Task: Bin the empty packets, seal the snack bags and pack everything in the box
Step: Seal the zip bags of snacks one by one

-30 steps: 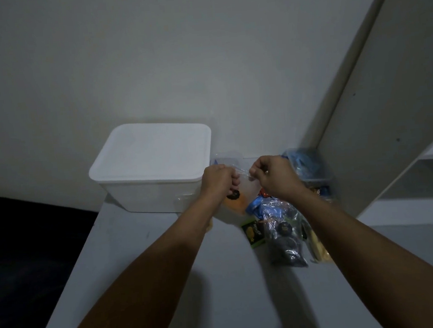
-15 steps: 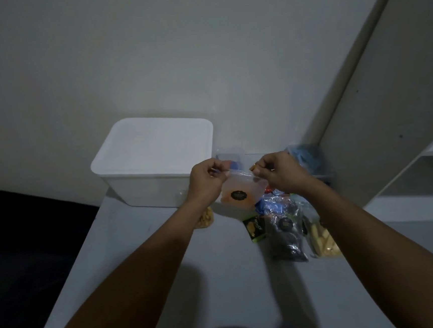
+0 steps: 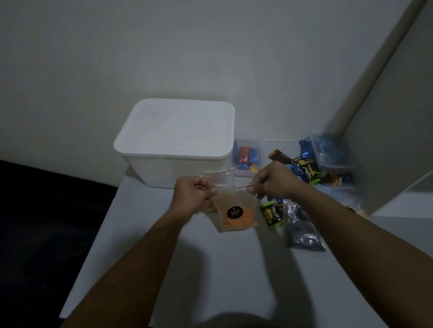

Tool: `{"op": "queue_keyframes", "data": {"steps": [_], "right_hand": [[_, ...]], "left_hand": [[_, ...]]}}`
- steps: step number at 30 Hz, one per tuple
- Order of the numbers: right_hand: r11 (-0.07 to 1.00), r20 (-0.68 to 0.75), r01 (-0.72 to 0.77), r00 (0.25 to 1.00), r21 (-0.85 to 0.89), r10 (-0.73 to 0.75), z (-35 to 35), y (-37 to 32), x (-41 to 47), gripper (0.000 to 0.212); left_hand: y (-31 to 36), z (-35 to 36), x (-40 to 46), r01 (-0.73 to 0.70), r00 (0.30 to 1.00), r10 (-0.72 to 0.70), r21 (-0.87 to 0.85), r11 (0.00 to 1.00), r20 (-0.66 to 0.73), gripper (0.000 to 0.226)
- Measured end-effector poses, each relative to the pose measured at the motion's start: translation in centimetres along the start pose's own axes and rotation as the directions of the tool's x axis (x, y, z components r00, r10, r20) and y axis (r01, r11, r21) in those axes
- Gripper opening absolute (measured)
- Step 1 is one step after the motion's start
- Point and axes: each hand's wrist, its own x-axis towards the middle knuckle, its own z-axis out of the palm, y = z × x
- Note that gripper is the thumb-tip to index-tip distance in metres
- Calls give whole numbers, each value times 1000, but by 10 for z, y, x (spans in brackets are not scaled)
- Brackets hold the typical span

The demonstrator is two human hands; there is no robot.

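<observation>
Left hand (image 3: 194, 193) & right hand (image 3: 274, 181) each pinch the clear snack bag (image 3: 235, 212) top; seal line blurred, probably unclosed. Lidded box (image 3: 176, 138) behind on bench (image 3: 220, 281).

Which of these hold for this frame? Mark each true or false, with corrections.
1. Both hands pinch the top of the clear plastic bag of orange snack: left hand, right hand. True.
2. The white plastic box has its lid off. False: the lid is on.
3. The green-and-black packet lies right of the held bag. True.
4. The bag is inside the box. False: it hangs in front of it, over the white table.
</observation>
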Motion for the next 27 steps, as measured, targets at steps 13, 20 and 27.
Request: {"op": "queue_keyframes", "data": {"steps": [13,20,27], "right_hand": [[999,13,-53,999,0,53,46,1,37,11],[997,16,-76,997,-32,76,45,5,51,7],[998,-37,-69,997,7,69,46,7,58,7]], "left_hand": [[-33,-15,23,102,985,-90,76,992,-150,11],[-34,-9,43,84,987,-73,68,994,-142,19],[-34,-1,52,59,978,-31,130,990,-207,21]]}}
